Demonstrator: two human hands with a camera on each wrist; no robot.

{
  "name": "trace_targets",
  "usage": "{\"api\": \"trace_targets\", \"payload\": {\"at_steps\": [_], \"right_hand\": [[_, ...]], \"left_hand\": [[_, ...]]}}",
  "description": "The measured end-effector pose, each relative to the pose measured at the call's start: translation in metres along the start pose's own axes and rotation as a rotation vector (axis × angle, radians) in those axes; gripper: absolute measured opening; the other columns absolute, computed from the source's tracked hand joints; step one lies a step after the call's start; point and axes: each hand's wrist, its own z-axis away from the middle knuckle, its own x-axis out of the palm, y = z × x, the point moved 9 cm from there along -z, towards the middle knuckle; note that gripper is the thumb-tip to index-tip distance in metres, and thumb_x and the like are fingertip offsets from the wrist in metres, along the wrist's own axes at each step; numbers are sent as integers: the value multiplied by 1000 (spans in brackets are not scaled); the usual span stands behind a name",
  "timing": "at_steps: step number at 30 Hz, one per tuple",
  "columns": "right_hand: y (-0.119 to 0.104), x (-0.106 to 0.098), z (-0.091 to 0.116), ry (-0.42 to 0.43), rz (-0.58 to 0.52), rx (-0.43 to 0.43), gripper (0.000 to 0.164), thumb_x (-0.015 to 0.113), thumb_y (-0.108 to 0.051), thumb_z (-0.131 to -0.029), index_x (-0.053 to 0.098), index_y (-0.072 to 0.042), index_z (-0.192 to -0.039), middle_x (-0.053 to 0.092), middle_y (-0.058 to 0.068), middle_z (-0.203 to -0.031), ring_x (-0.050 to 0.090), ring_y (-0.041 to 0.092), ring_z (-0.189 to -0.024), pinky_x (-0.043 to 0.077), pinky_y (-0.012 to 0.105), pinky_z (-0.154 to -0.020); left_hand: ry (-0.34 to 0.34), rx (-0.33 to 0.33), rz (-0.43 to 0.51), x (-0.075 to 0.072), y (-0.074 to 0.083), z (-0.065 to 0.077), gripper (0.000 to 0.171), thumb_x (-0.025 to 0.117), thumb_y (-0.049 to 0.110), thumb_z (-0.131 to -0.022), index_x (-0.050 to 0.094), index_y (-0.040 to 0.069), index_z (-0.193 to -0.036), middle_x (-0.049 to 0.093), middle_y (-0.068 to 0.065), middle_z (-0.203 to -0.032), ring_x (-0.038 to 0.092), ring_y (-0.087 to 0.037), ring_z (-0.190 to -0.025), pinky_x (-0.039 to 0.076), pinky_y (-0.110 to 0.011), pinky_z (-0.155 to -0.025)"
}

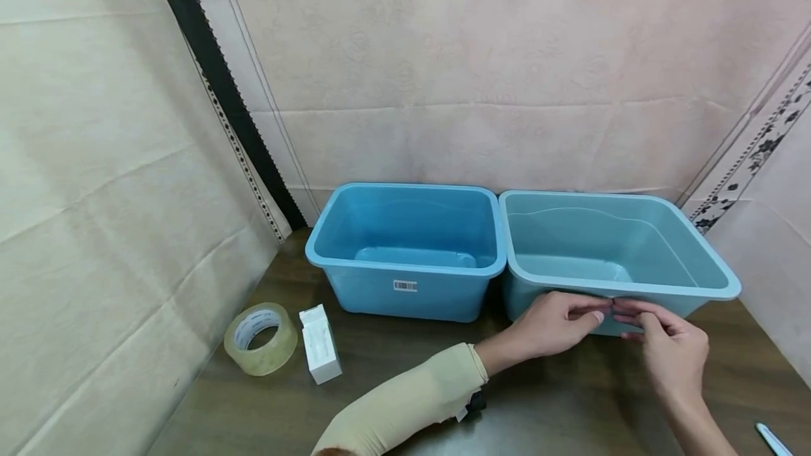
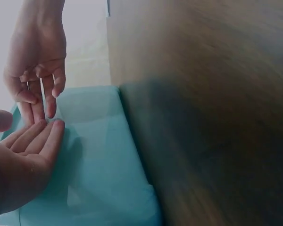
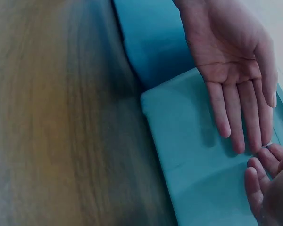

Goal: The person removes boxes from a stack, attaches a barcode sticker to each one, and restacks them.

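Both hands are at the front wall of the pale teal tub (image 1: 640, 292), the right one of two tubs. My left hand (image 1: 560, 322) reaches in from the left, its fingers straight and lying under the tub's front rim. From the other side comes my right hand (image 1: 674, 350), fingers lightly bent. The fingertips of the two hands meet just below the rim. Seen from the left wrist, the left palm (image 2: 19, 174) faces up beside the tub wall (image 2: 99, 155). In the right wrist view the left hand (image 3: 236, 75) has its fingers extended along the wall.
A blue tub (image 1: 393, 301) with a barcode label stands directly left of the teal one. On the brown table (image 1: 253, 414) at left are a roll of clear tape (image 1: 279, 350) and a small white box (image 1: 321, 347). A light blue tool (image 1: 773, 440) lies at the lower right.
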Motion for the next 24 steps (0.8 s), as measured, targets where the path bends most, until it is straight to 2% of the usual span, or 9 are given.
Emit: {"api": "trace_targets", "payload": {"at_steps": [4, 7, 10, 12, 14, 16, 17, 19, 24], "right_hand": [[0, -13, -1, 96, -64, 10, 32, 50, -5, -104, 79, 3, -114, 81, -17, -85, 77, 4, -70, 58, 20, -54], [-3, -28, -2, 181, -149, -37, 32, 49, -1, -102, 79, 6, -114, 81, -15, -86, 76, 3, -67, 56, 16, -53], [-13, -42, -1, 259, -212, -146, 33, 47, 3, -101, 77, 12, -110, 81, -9, -84, 75, 5, -65, 54, 14, -53], [-24, -48, 0, 298, -199, -226, 33, 45, 3, -102, 76, 14, -107, 81, -7, -82, 73, 5, -64, 54, 13, -54], [-35, -52, -1, 322, -229, -295, 33, 44, 5, -101, 74, 18, -104, 81, -4, -80, 73, 7, -62, 54, 14, -54], [-44, -55, -2, 340, -230, -339, 33, 44, 5, -101, 74, 19, -103, 80, -3, -80, 72, 7, -63, 54, 14, -54], [-48, -57, -3, 349, -226, -349, 33, 44, 5, -101, 74, 19, -102, 80, -4, -80, 72, 6, -63, 54, 14, -55], [-53, -61, -7, 349, -307, -364, 33, 43, 7, -100, 72, 22, -101, 81, -1, -80, 73, 8, -65, 54, 14, -55], [-60, -71, -17, 367, -133, -311, 36, 41, 3, -103, 77, 4, -110, 77, -18, -90, 70, 1, -83, 51, 8, -66]], "left_hand": [[20, 5, 25, -9, -1, 3, 34, 56, 39, -110, 66, 37, -142, 78, 16, -112, 63, 9, -87, 53, -13, -76], [46, 26, 49, -20, -3, 10, 34, 56, 36, -110, 68, 30, -142, 72, 20, -132, 66, 12, -106, 54, -11, -87], [60, 51, 58, -31, -5, 19, 34, 55, 34, -111, 69, 26, -141, 71, 19, -135, 65, 12, -116, 53, -10, -93], [53, 63, 47, -37, -4, 27, 34, 54, 35, -112, 69, 25, -141, 71, 19, -135, 65, 12, -115, 53, -10, -94], [36, 75, 37, -45, -1, 37, 35, 53, 36, -112, 68, 26, -142, 71, 20, -135, 65, 13, -115, 53, -9, -94], [22, 94, 23, -54, 4, 49, 36, 52, 38, -112, 67, 26, -143, 70, 21, -136, 65, 14, -115, 53, -10, -94], [19, 105, 18, -60, 8, 55, 37, 51, 38, -112, 66, 26, -144, 70, 21, -137, 65, 14, -115, 53, -10, -94], [28, 128, 26, -75, 15, 69, 38, 51, 39, -112, 65, 25, -145, 70, 19, -138, 66, 11, -117, 54, -13, -95], [131, 196, 27, -124, 29, 101, 39, 52, 36, -112, 63, 22, -147, 69, 11, -143, 66, 1, -127, 55, -22, -103]]}}
